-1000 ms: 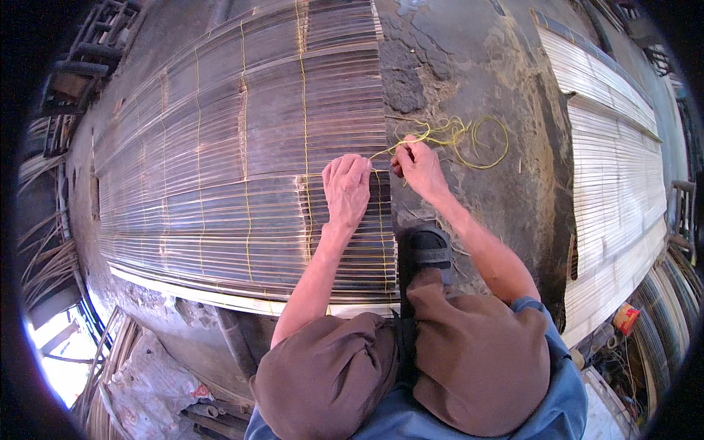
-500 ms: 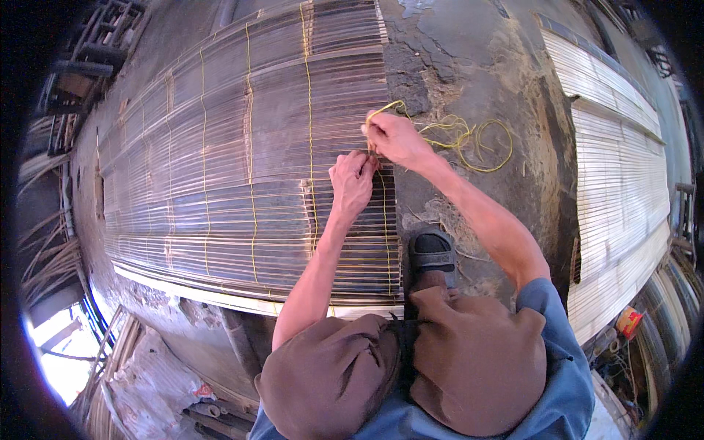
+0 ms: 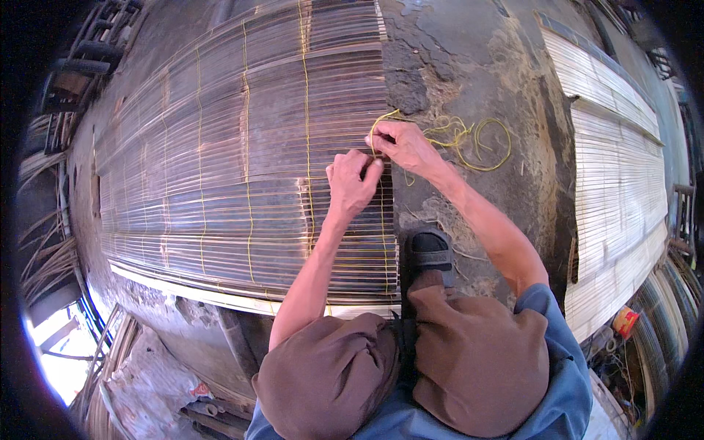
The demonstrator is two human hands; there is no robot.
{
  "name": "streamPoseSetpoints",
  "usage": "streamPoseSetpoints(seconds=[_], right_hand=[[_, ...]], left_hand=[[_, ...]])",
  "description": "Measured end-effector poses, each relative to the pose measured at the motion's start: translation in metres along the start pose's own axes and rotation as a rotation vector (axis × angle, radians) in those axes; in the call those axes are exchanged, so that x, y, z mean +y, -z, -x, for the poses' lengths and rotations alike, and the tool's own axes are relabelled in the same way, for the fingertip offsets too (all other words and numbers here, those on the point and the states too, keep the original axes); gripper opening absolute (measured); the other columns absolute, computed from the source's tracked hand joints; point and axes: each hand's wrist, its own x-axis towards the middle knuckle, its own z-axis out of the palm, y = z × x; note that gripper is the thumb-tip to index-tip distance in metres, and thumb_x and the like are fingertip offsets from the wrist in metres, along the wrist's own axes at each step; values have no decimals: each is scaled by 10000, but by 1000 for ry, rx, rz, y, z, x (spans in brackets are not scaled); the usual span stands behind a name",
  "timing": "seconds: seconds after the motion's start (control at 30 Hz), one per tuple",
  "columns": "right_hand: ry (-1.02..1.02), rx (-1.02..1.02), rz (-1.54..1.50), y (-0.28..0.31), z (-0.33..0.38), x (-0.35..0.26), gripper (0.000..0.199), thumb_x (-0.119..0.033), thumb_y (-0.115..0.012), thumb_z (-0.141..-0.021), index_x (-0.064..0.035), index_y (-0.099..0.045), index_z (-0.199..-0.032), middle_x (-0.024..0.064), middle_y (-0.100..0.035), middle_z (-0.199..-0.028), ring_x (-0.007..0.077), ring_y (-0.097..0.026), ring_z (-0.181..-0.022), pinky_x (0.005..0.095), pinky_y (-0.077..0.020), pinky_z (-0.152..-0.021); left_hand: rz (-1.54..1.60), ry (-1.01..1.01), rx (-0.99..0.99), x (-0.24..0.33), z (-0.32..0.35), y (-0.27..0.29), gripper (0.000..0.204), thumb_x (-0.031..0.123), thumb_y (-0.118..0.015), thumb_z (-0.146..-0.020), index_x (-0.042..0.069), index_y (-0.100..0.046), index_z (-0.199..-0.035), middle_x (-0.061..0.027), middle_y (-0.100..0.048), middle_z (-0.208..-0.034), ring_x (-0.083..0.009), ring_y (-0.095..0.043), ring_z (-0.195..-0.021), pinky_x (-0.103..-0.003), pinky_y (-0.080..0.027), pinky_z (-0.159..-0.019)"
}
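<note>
A wide mat of thin slats (image 3: 220, 158), crossed by several yellow cords, lies on the floor to my left and ahead. My left hand (image 3: 350, 182) is at the mat's right edge, its thumb and fingers pinched together over the slats; what lies between the fingertips is hidden. Just above and to the right, my right hand (image 3: 405, 149) pinches a yellow cord (image 3: 376, 126) that loops up from the edge. The cord's loose length lies coiled on the floor beyond my right wrist.
A second, paler slatted mat (image 3: 620, 183) lies to the right. My sandalled foot (image 3: 431, 251) rests beside the near mat's edge. Bundled strips and a red and yellow container (image 3: 625, 322) are at the lower right. A crumpled white sack (image 3: 154, 374) lies at lower left.
My right hand has come down slightly and to the right, nearer my left hand, carrying the cord. The left hand has stayed nearly in place, its thumb shifting a little.
</note>
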Motion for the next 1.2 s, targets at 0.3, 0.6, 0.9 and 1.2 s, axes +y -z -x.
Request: streamPoseSetpoints(seconds=[0.3,0.6,0.9,1.2], right_hand=[[-199,185,322,-25,72,39,197,-170,-602,-917,18,-544,-908,251,-635,-768,453,-636,-743,483,-495,-657],[34,227,156,-9,-21,4,209,-154,-562,-990,0,-516,-856,121,-610,-697,213,-616,-630,353,-484,-592],[-317,39,-457,4,-9,19,234,-235,-527,-1062,-86,-638,-1205,-34,-627,-796,37,-538,-646,220,-471,-601],[-190,-361,-450,20,5,31,316,-94,-490,-1040,-99,-642,-1318,-19,-634,-874,69,-577,-801,232,-484,-722]], left_hand=[[-121,-189,397,14,17,-16,86,155,-654,-939,76,-684,-956,-56,-657,-983,-270,-577,-1006,-415,-413,-882],[-36,-79,213,9,-3,-11,80,150,-647,-925,78,-681,-928,-62,-652,-900,-282,-588,-922,-427,-419,-827],[55,18,70,-1,-7,-9,144,192,-607,-940,105,-662,-839,-25,-609,-834,-248,-562,-867,-403,-366,-830],[-39,1,97,4,-10,-15,178,223,-604,-931,99,-644,-810,-26,-624,-847,-249,-571,-871,-414,-359,-795]])
